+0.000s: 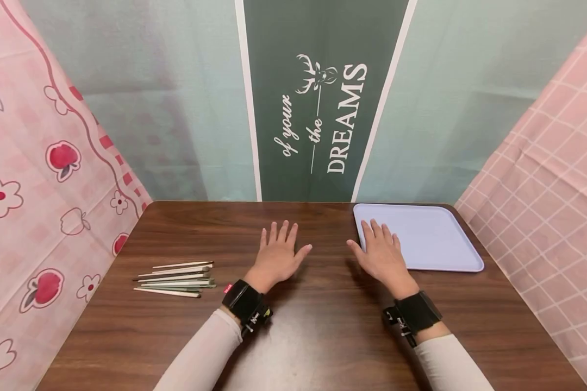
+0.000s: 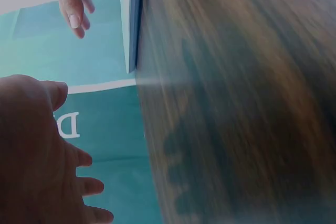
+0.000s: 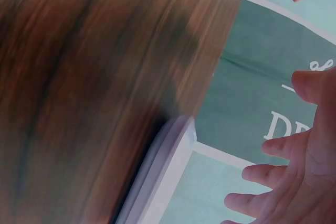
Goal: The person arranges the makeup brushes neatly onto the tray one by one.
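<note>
Palm down over the middle of the table, my left hand [image 1: 276, 256] has its fingers straight and spread, holding nothing. My right hand [image 1: 382, 258] is also spread and holds nothing; in the head view it overlaps the left edge of a pale lavender tray [image 1: 435, 236]. The right wrist view shows the tray's raised rim [image 3: 167, 169] below that hand, with a gap between them. Several slender brushes [image 1: 176, 283] with pale, green and dark handles lie side by side, left of my left hand. Their heads mostly point right.
The brown wood-grain table [image 1: 313, 336] ends at a green curtain [image 1: 318, 187] with white lettering. Pink patterned cloth [image 1: 34, 179] hangs along the left side, and pink checked cloth [image 1: 548, 190] along the right. Black bands with small cameras [image 1: 247, 304] circle both wrists.
</note>
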Motion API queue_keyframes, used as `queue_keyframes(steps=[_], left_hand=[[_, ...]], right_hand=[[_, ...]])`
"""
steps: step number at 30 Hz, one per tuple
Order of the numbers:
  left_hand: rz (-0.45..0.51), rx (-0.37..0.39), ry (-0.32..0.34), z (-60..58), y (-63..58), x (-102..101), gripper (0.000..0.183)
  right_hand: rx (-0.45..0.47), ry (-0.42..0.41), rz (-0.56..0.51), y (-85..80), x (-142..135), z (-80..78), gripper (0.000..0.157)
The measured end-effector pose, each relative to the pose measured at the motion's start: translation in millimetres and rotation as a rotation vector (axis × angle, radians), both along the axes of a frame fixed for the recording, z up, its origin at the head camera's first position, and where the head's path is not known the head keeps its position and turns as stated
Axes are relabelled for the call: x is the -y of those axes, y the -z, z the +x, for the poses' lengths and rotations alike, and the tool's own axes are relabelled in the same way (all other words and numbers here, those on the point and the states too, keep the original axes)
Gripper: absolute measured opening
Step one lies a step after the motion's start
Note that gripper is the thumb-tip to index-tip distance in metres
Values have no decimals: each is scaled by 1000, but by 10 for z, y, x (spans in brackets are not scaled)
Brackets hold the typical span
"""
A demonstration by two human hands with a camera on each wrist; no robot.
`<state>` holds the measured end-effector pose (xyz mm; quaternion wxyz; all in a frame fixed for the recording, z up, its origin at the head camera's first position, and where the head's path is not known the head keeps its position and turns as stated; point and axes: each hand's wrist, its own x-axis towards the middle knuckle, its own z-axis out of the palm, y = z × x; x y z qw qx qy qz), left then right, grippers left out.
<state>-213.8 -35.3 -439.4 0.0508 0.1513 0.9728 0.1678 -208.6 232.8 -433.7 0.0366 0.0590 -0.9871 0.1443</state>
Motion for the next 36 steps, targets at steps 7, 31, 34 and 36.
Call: queue_keyframes(steps=[7, 31, 34, 36], left_hand=[[-51, 15, 37, -53, 18, -226, 77], [-208, -103, 135, -76, -43, -1045, 64], [-237, -136, 145, -93, -34, -1145, 60], [-254, -147, 151, -110, -18, -1213, 57]], right_hand=[[-1, 33, -9, -11, -145, 10, 73], [19, 143, 4, -27, -1001, 61, 63], [46, 161, 6, -46, -1142, 53, 63], [61, 176, 6, -62, -1242, 52, 63]])
